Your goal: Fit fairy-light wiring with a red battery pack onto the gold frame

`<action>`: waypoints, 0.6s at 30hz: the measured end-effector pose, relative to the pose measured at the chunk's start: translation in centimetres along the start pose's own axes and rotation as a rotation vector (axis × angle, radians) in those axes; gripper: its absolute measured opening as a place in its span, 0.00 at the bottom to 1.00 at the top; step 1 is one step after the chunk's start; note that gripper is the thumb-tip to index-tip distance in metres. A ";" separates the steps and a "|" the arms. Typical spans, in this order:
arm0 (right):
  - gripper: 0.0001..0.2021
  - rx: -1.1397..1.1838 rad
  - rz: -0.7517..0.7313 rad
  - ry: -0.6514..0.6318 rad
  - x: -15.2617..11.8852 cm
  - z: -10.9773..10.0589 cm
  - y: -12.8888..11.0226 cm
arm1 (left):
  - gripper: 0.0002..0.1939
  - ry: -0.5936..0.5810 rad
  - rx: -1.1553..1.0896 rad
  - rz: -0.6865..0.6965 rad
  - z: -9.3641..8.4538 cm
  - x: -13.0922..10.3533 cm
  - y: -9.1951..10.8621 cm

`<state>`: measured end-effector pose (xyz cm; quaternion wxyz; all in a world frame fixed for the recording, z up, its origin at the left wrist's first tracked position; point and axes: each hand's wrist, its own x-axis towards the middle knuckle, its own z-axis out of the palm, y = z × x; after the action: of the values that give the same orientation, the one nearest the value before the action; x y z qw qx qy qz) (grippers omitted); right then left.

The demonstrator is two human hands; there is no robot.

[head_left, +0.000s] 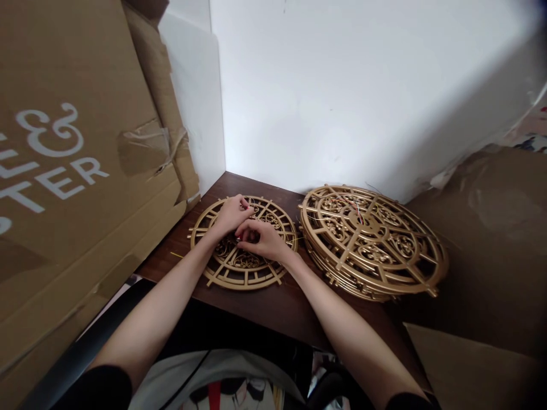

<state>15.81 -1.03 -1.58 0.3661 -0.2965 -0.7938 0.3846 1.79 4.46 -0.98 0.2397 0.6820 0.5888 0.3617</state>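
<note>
A round gold openwork disc (245,280) with scrolled inner panels lies flat on the dark brown table (277,304). Over its upper middle, my left hand (233,215) has thumb and fingers drawn together in a pinch. My right hand (262,240) is just below and to the right, also pinching, close to the disc's centre. Small spots of red show at the fingertips of both hands. What the fingers hold is too small and covered to make out. The hands hide part of the disc's middle.
A stack of similar gold discs (371,253) stands at the right, with thin coloured wires (342,199) on top. A large cardboard box (106,228) borders the left, and more cardboard (482,256) the right. A white wall (299,114) rises behind. A yellow strand (176,254) lies at the table's left.
</note>
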 end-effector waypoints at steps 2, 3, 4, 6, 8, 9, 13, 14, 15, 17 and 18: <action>0.05 0.008 -0.004 -0.005 0.0 0.0 0.0 | 0.06 0.007 -0.016 -0.003 0.0 -0.1 0.0; 0.05 0.003 -0.005 -0.007 -0.1 0.0 -0.1 | 0.06 0.010 -0.027 -0.006 0.0 -0.1 0.0; 0.04 -0.006 -0.006 -0.007 -0.1 0.1 -0.2 | 0.06 0.012 -0.038 -0.013 0.0 -0.2 0.0; 0.03 -0.028 -0.004 -0.003 -0.1 0.1 -0.3 | 0.06 0.013 -0.068 -0.029 0.0 -0.2 0.0; 0.03 -0.043 -0.003 -0.003 -0.1 0.1 -0.4 | 0.06 0.005 -0.104 -0.040 0.0 -0.2 0.0; 0.03 -0.047 -0.006 -0.006 -0.1 0.1 -0.4 | 0.06 0.001 -0.118 -0.042 0.0 -0.2 0.0; 0.04 -0.111 -0.046 -0.004 -0.1 0.4 -0.2 | 0.06 0.009 -0.107 -0.042 0.2 -0.2 -0.1; 0.04 -0.147 -0.065 0.008 -0.1 0.4 -0.1 | 0.06 0.014 -0.092 -0.042 0.2 -0.2 -0.1; 0.05 -0.189 -0.085 0.024 -0.1 0.5 0.0 | 0.06 0.015 -0.077 -0.039 0.2 -0.2 -0.1; 0.05 -0.267 -0.123 0.057 -0.1 0.6 0.0 | 0.06 0.004 -0.051 -0.029 0.1 -0.2 0.0; 0.05 -0.299 -0.135 0.067 -0.2 0.6 0.1 | 0.06 -0.003 -0.043 -0.024 0.1 -0.2 0.0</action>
<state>15.38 -1.37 -1.96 0.3692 -0.3063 -0.8477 0.2265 1.90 4.22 -1.07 0.2592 0.6701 0.5888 0.3703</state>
